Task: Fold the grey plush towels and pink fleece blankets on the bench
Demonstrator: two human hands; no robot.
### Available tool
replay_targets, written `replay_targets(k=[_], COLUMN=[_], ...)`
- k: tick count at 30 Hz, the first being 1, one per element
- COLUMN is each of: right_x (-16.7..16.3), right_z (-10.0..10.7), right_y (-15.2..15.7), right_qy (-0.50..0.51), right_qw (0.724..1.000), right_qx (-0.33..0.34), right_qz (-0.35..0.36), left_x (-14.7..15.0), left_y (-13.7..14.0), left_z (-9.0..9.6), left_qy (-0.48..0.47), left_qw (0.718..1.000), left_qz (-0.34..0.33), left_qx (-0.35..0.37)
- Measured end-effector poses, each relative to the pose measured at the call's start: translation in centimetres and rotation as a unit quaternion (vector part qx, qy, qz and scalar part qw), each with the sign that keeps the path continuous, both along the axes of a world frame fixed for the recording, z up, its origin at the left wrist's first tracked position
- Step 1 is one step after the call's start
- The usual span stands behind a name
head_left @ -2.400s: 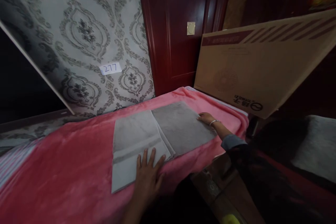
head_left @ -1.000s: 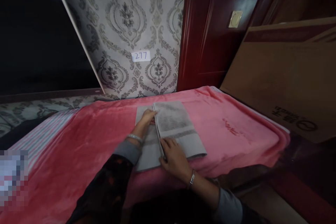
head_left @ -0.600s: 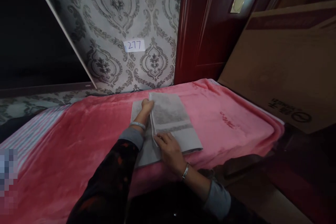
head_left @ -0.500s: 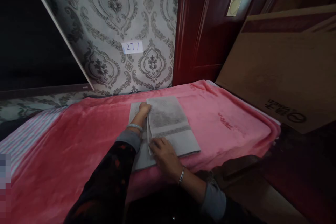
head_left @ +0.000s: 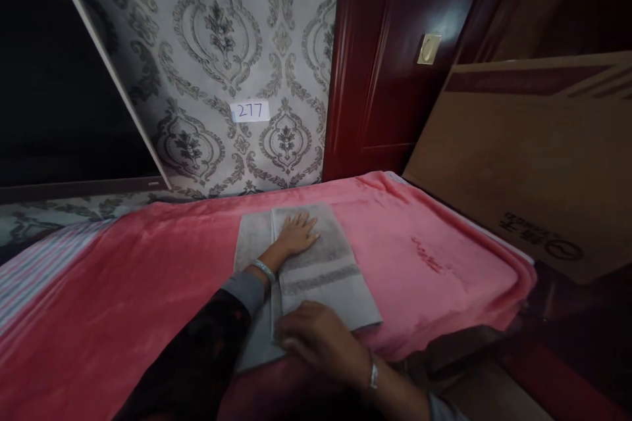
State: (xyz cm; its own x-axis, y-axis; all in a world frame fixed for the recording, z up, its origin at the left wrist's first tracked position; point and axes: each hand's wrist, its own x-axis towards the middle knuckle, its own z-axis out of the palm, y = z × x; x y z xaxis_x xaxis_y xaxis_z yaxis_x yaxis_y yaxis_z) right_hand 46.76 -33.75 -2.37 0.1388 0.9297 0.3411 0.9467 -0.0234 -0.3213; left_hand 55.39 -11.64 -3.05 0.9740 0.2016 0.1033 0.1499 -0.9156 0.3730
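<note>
There was one left hand (head_left: 297, 235) and one right hand (head_left: 323, 341), two in all; two silver bracelets (head_left: 264, 270); two gray cuffs (head_left: 245, 289); one folded gray towel (head_left: 336, 247); one pink blanket (head_left: 172, 289); one striped cloth (head_left: 42, 268); one cardboard carton (head_left: 518, 158); one black flat screen (head_left: 59, 79); one number card (head_left: 250, 111); and one switch plate (head_left: 429, 49).

The left arm (head_left: 205, 339) stretches forward from the lower left, and the left hand (head_left: 297, 235) lies flat with the palm down and the fingers spread apart. The right arm (head_left: 402, 395) enters from the lower right, and the right hand (head_left: 320, 339), nearer to the body and slightly blurred, has bent fingers pointing to the left, their tips partly hidden.
</note>
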Motion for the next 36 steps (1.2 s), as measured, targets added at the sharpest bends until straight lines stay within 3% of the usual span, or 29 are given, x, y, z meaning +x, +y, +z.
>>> replay_targets(k=[3,7,12,20,24,28,33,36], right_x=[3.5,6.5,6.4,6.7,6.7,6.7,5.4,3.6], right_z=[1.1,-0.4,-2.6,-2.4,-2.5,-2.2,-2.1,-2.5], right_y=[-0.2,0.5,0.9,0.7,0.7,0.5,1.0,1.7], right_qy=[0.031,-0.035,-0.018,0.002,-0.013,-0.041,-0.060,-0.057], right_qw=[0.999,0.998,0.996,0.995,0.995,0.995,0.992,0.992], right_qx=[0.008,-0.050,-0.089,-0.099,-0.099,-0.094,-0.112,-0.111], right_qz=[-0.021,-0.006,0.021,0.028,0.025,0.020,0.005,0.035], left_x=[0.2,0.8,1.7,3.2,3.1,1.2,-3.1,-4.8], left_y=[0.8,2.0,4.1,8.1,7.5,5.6,3.2,2.4], left_z=[0.0,0.3,-0.6,-0.6,-0.2,0.5,0.5,-0.2], left_qy=[0.015,0.011,0.016,0.042,0.036,0.013,0.034,0.052], left_qw=[1.000,1.000,0.999,0.998,0.996,0.991,0.987,0.986], left_qz=[-0.006,-0.015,-0.002,0.008,0.056,0.097,-0.052,-0.046], left_qx=[0.007,0.022,0.036,0.044,0.065,0.095,0.145,0.149])
